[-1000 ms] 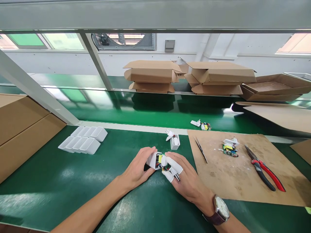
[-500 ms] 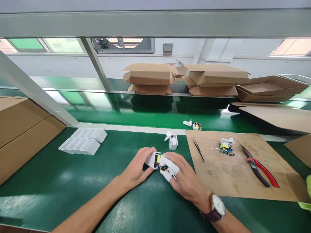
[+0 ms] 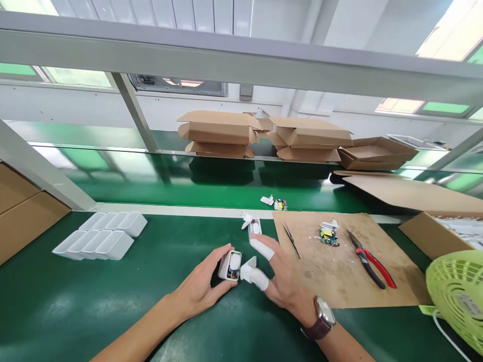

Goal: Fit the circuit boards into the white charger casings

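My left hand (image 3: 199, 286) is closed around a small white charger housing (image 3: 224, 265), fingers behind and thumb in front. Inside its opening sits a circuit board (image 3: 234, 265) with a white part on top. A white plug cap (image 3: 248, 266) hangs beside the opening, close to the right thumb; whether they touch is hard to tell. My right hand (image 3: 285, 274), with white covers on thumb and index finger and a wristwatch, is open with these fingers spread. Behind its index finger stands another white housing (image 3: 255, 227), its plug cap (image 3: 246, 219) lying alongside.
Several empty white housings (image 3: 100, 236) stand in rows at left. On a brown board (image 3: 313, 281) at right lie tweezers (image 3: 291, 240), pliers (image 3: 372, 261) and a circuit board (image 3: 329, 236). A green fan (image 3: 458, 301) stands far right. Cardboard boxes (image 3: 219, 128) line the back.
The circuit board, partly outside the housing before, now sits inside it. My right hand has let go and spread its fingers. The view has shifted, bringing the fan into sight.
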`<state>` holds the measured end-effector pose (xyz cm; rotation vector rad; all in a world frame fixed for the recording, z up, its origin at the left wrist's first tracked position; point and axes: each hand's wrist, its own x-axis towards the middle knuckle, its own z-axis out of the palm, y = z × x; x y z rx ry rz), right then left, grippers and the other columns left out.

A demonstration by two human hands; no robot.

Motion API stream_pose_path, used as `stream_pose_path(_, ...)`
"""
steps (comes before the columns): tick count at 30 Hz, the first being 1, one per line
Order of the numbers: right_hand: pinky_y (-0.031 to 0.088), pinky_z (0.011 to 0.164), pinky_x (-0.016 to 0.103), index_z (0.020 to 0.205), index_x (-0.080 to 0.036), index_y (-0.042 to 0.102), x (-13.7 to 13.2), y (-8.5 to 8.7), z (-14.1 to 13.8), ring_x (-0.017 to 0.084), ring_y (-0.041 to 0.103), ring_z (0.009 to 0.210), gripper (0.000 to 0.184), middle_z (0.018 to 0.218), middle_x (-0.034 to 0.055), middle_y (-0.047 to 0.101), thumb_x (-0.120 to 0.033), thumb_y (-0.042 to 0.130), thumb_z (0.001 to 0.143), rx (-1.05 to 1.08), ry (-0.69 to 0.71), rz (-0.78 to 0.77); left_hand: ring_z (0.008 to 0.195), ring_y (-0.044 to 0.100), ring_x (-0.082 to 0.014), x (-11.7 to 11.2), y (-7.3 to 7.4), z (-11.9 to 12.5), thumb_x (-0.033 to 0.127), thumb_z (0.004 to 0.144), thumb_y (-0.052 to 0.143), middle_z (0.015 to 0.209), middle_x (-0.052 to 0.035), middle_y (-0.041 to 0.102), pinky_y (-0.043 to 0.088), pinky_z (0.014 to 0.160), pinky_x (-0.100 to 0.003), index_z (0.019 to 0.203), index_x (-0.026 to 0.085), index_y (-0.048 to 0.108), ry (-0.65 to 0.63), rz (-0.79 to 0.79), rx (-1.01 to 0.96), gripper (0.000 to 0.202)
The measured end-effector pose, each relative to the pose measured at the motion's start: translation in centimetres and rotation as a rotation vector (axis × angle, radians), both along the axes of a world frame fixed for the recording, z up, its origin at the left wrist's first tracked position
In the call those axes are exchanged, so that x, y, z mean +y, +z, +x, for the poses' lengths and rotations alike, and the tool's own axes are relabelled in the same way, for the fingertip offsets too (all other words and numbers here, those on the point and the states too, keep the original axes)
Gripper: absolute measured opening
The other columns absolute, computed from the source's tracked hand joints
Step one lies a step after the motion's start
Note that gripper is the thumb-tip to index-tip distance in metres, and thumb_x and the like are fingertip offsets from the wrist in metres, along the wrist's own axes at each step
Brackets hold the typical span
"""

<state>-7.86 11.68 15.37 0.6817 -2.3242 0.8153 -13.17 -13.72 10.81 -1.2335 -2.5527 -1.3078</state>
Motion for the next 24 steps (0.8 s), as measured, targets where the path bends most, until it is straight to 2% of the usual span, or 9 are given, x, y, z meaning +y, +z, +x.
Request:
stream_pose_path(3, 0.053, 0.112, 0.048, 0.146, -0.022, 0.049, 2.9, 0.5, -2.7, 0.026, 0.061, 0.132, 0.041, 0.140, 0.0137, 0.065, -0.024, 0.048, 0.105, -0.089, -0.235, -0.036, 0.136, 0.063, -0.0285, -0.2, -0.2, 0.1, 0.031, 0.099, 0.065, 0.155, -0.0109, 0.057, 0.058, 0.109, -0.043, 0.164, 0.033, 0.022, -0.015, -0.040, -0.085, 0.078)
stream_pose_path(5, 0.050, 0.113, 0.051, 0.145, -0.020, 0.050, 5.0, 0.6, -5.4, 0.028, 0.057, 0.136, 0.045, 0.143, 0.0147, 0.062, -0.024, 0.051, 0.100, -0.209, -0.404, 0.068, 0.134, 0.065, -0.0275, -0.2, -0.3, 0.0, 0.029, 0.099, 0.062, 0.155, -0.0105, 0.057, 0.059, 0.106, -0.040, 0.165, 0.032, 0.022, -0.016, -0.029, -0.106, 0.077)
stream_pose_path(8, 0.049, 0.110, 0.052, 0.135, -0.013, 0.058, 7.4, 0.5, -9.7, 0.032, 0.059, 0.129, 0.042, 0.137, 0.0186, 0.063, -0.023, 0.058, 0.094, -0.336, -0.533, 0.164, 0.126, 0.070, -0.0257, 0.1, -0.6, -0.5, 0.024, 0.102, 0.055, 0.149, -0.0114, 0.063, 0.061, 0.101, -0.037, 0.165, 0.029, 0.024, 0.002, 0.010, -0.132, 0.071)
stream_pose_path(11, 0.054, 0.099, 0.046, 0.120, -0.010, 0.066, 7.9, 0.4, -13.3, 0.030, 0.067, 0.112, 0.034, 0.120, 0.0183, 0.069, -0.030, 0.068, 0.093, -0.477, -0.650, 0.229, 0.121, 0.072, -0.0255, 0.5, -1.0, -1.2, 0.024, 0.102, 0.054, 0.143, -0.0119, 0.067, 0.062, 0.101, -0.040, 0.158, 0.028, 0.040, 0.040, 0.036, -0.127, 0.058)
stream_pose_path(13, 0.057, 0.094, 0.045, 0.119, -0.012, 0.067, 7.4, 0.5, -15.0, 0.026, 0.068, 0.107, 0.033, 0.119, 0.0129, 0.069, -0.036, 0.071, 0.096, -0.550, -0.702, 0.261, 0.125, 0.070, -0.0266, 0.7, -1.2, -1.5, 0.027, 0.103, 0.055, 0.143, -0.0116, 0.067, 0.060, 0.104, -0.042, 0.149, 0.029, 0.052, 0.049, 0.041, -0.095, 0.047)
stream_pose_path(15, 0.059, 0.092, 0.045, 0.123, -0.016, 0.066, 6.9, 0.8, -16.1, 0.024, 0.069, 0.106, 0.033, 0.123, 0.0091, 0.068, -0.038, 0.069, 0.099, -0.590, -0.734, 0.278, 0.128, 0.068, -0.0274, 0.8, -1.4, -1.7, 0.030, 0.102, 0.057, 0.143, -0.0116, 0.066, 0.059, 0.106, -0.043, 0.144, 0.029, 0.057, 0.048, 0.060, -0.059, 0.042)
stream_pose_path(19, 0.059, 0.095, 0.047, 0.128, -0.017, 0.064, 7.5, 2.2, -16.1, 0.025, 0.068, 0.112, 0.034, 0.129, 0.0097, 0.067, -0.037, 0.068, 0.100, -0.576, -0.778, 0.291, 0.125, 0.069, -0.0269, 0.4, -1.2, -1.9, 0.030, 0.099, 0.062, 0.140, -0.0121, 0.066, 0.060, 0.104, -0.041, 0.146, 0.029, 0.053, 0.061, 0.123, -0.015, 0.048)
stream_pose_path(21, 0.056, 0.099, 0.049, 0.130, -0.017, 0.064, 8.9, 2.9, -14.7, 0.026, 0.067, 0.116, 0.035, 0.130, 0.0098, 0.067, -0.035, 0.068, 0.100, -0.543, -0.799, 0.299, 0.122, 0.070, -0.0264, 0.0, -1.0, -2.1, 0.030, 0.097, 0.064, 0.137, -0.0110, 0.067, 0.060, 0.104, -0.040, 0.144, 0.029, 0.054, 0.076, 0.144, 0.001, 0.048)
stream_pose_path(24, 0.053, 0.104, 0.046, 0.131, -0.012, 0.064, 11.5, 3.4, -10.9, 0.029, 0.066, 0.118, 0.040, 0.125, 0.0140, 0.071, -0.021, 0.069, 0.092, -0.496, -0.837, 0.323, 0.115, 0.073, -0.0252, -0.4, -0.8, -2.3, 0.035, 0.095, 0.069, 0.131, -0.0080, 0.070, 0.061, 0.100, -0.038, 0.142, 0.031, 0.056, 0.102, 0.169, -0.009, 0.049)
